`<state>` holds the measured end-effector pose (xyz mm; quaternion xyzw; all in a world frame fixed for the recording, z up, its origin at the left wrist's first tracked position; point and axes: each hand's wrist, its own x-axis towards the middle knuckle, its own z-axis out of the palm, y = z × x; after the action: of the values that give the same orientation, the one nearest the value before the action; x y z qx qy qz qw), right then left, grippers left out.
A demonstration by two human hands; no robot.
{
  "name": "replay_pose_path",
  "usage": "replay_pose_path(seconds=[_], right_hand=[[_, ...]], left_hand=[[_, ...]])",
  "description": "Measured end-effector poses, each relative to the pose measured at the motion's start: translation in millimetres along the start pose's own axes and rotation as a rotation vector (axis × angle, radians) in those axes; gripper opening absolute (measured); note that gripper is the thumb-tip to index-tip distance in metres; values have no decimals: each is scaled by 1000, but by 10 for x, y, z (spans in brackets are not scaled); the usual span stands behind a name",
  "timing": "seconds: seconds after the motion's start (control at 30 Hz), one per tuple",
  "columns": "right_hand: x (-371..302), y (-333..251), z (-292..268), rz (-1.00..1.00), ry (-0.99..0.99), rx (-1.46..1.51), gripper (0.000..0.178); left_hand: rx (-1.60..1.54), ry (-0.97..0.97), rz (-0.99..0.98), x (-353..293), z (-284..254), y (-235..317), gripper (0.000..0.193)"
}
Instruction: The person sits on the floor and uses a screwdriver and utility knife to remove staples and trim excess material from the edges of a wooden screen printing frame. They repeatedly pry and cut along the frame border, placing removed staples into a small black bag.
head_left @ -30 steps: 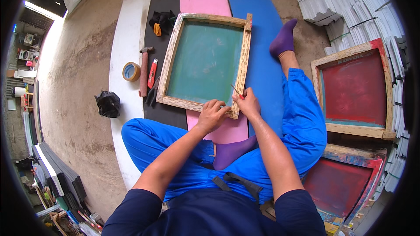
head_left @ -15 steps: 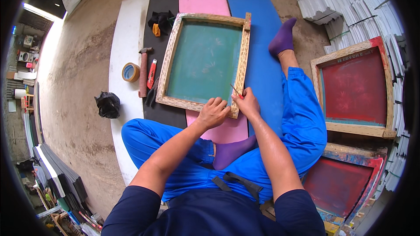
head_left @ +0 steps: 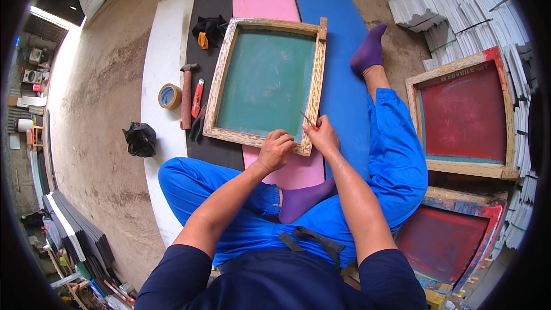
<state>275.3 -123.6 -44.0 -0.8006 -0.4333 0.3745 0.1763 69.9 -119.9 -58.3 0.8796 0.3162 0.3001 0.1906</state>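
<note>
A wooden printing frame (head_left: 217, 88) with green mesh lies flat on coloured foam mats in front of me. My left hand (head_left: 276, 149) rests with curled fingers on the frame's near right corner. Beside it, my right hand (head_left: 323, 136) grips a thin red-handled tool (head_left: 309, 120) whose tip points at the frame's right edge near that corner. I sit on the floor in blue trousers and purple socks, right leg stretched along the blue mat (head_left: 338, 69).
A hammer (head_left: 186, 95), a red utility knife (head_left: 197, 97), a tape roll (head_left: 169, 96) and a black bag (head_left: 139, 139) lie left of the frame. Two red-mesh frames (head_left: 462, 117) sit at my right. White stacks (head_left: 459, 6) rise at the back right.
Both hands stay at the frame's near right corner; they have shifted only slightly, and the frame has not moved.
</note>
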Motion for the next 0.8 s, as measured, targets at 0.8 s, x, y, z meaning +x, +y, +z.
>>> replay_pose_path(seconds=[0.8], right_hand=[[-78,-146,62,21,-22,-73,57]], left_hand=[[69,-18,82,-161,-65,-35,12]])
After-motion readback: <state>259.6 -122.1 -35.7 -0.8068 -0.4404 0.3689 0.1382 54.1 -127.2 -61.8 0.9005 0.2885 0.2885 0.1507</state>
